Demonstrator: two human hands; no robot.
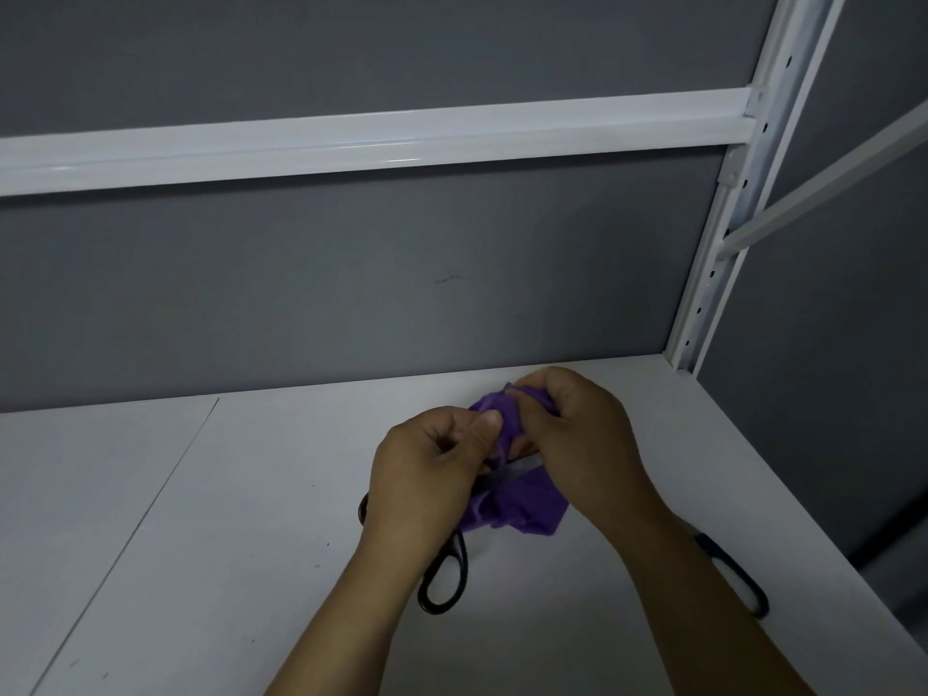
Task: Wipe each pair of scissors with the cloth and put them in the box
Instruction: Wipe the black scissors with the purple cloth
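Note:
My left hand (427, 474) grips a pair of black-handled scissors (444, 577) near the pivot, its handle loops hanging below my wrist. The grey blade shows between my hands and its tip pokes out at the top. My right hand (572, 434) holds a purple cloth (522, 512) wrapped round the blade, fingers curled over it. Both hands hover just above the white shelf (251, 494). A second pair of black-handled scissors (735, 577) lies on the shelf at the right, partly hidden by my right forearm. No box is in view.
The shelf ends at a grey back wall (351, 293). A white metal upright (723, 218) stands at the back right corner, with a white crossbar (351, 148) above. The shelf's right edge runs close beside the second scissors.

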